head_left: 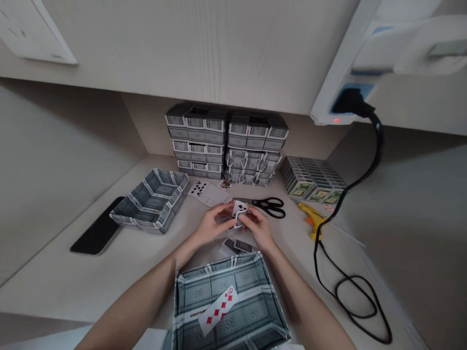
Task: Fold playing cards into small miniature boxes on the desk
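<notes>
At the upper left of your frame, a white wall plate (36, 34) is cut by the edge. Below it on the worktop (40, 287) lies a dark phone-like slab (95, 236), partly covered by a tray made of patterned cards (172, 208). Toward the upper centre, you have two stacks of card boxes (199, 158) against the back panel; their far sides are out of sight. In front of them lie loose playing cards (209, 194), some overlapped.

Just right of centre, your left hand (213, 224) pinches a bent card (240, 210) together with your right hand (260, 226); both sets of fingers are drawn in close around it, masking its lower part. You can make out black pips, but not its full face. At the bottom centre, between your forearms, an open box (251, 311) runs off the lower edge, with a strip of red diamonds (220, 308) inside.

The scissors' (264, 203) blades vanish toward your right hand, leaving the black handles showing. Farther right sit a block of card packs (314, 177) and a yellow glue gun (312, 218), crossed by a black cord (379, 141). The power strip (328, 104) at upper right is blurred and cropped.
</notes>
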Motion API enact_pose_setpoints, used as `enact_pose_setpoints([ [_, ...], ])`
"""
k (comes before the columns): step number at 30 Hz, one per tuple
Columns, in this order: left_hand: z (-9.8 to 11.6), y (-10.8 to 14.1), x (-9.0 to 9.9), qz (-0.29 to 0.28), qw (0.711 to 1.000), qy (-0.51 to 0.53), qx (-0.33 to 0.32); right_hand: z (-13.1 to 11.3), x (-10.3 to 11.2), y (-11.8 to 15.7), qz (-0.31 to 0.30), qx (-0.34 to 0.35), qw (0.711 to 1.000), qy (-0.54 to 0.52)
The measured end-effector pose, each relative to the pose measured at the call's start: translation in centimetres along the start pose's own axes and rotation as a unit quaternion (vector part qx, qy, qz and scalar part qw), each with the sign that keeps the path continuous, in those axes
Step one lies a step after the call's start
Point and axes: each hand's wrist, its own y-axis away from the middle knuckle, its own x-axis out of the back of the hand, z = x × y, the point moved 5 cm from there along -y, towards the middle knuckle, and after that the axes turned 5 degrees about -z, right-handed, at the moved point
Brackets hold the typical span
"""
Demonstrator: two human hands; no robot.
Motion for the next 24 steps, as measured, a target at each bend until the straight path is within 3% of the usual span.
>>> enact_pose_setpoints([
  [6, -1.4, -0.2, -0.1, 0.029, 0.996, 0.041, 0.076, -0.5, -0.3, 0.1, 0.008, -0.020, 0.999, 0.049],
  [12, -2.0, -0.3, -0.4, 0.039, 0.987, 0.088, 0.131, 0.2, -0.5, 0.0, 0.022, -0.048, 0.999, -0.003],
  [24, -2.4, -0.3, -0.2, 0.048, 0.975, 0.120, 0.180, 1.3, 0.5, 0.0, -0.010, -0.066, 0.998, 0.009],
])
